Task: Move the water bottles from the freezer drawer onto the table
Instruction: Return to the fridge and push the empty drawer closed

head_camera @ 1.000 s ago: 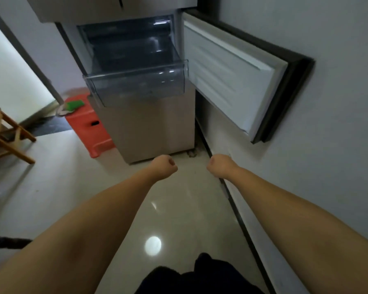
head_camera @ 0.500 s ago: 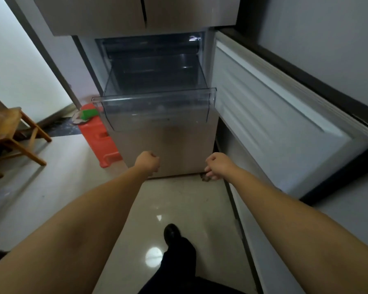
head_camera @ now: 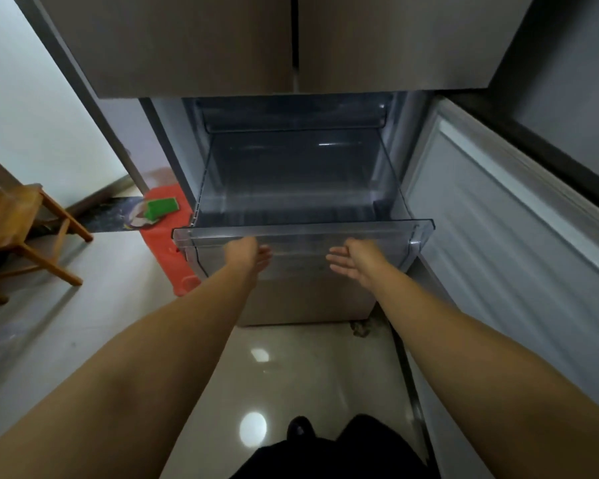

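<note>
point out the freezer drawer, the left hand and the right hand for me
freezer drawer (head_camera: 303, 229): head view, on the clear front rim.
left hand (head_camera: 244, 252): head view, on the back of the hand, just under the rim.
right hand (head_camera: 355, 259): head view, on the open palm.

Both your bare arms reach straight forward from the bottom corners of the view, forearms converging a little as they go. Your left hand is at full stretch with the back of the wrist toward you; its fingers are straight and relaxed, pointing forward and slightly inward. Your right hand is turned palm inward and partly up, fingers spread and extended toward the left one, thumb apart. The two hands sit level with each other, well apart, neither holding anything. Your dark-clothed legs show at the bottom edge.
</note>
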### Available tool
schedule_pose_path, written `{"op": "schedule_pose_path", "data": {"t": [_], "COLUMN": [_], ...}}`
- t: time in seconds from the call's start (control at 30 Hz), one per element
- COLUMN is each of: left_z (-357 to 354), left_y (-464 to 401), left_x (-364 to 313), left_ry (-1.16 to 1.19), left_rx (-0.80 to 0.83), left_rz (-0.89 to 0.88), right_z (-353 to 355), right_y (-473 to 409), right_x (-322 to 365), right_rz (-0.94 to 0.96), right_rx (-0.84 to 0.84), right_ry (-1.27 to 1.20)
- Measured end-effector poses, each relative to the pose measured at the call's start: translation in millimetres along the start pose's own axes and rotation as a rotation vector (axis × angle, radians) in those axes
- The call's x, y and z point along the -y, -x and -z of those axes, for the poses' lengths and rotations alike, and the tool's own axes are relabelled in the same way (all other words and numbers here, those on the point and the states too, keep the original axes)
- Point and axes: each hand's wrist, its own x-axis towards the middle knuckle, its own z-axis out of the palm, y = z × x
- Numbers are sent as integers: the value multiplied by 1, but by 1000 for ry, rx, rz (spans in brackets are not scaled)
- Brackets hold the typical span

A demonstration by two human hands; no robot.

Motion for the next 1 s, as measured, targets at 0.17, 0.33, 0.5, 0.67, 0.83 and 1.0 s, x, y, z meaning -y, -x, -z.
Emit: {"op": "schedule_pose_path", "data": {"t": [0.17,0.33,0.5,0.67,0.83,1.0], "left_z": [-16,-25,-28,-47,-64,-78], "left_y": [-25,-60,-101,-157,-205,-242], "left_x": [-4,-16,-52,-96,-121,-137], "left_ry": [136,194,82,-76,-172,-405], "left_rx": [1,0,54,53,87,39], "left_rz": [33,40,-49,-88,-142,-202], "right_z": [-25,-28,-40,-48,-59,-69], "right_y": [-34,-65,-108,-166,-211,-239], "right_x": [24,33,60,103,133,155], "right_rz": [32,42,146,206,268,304], "right_rx": [-121,-135,-83,-105,-134,-187], "right_ry": [-185,-90,111,385,542,728]}}
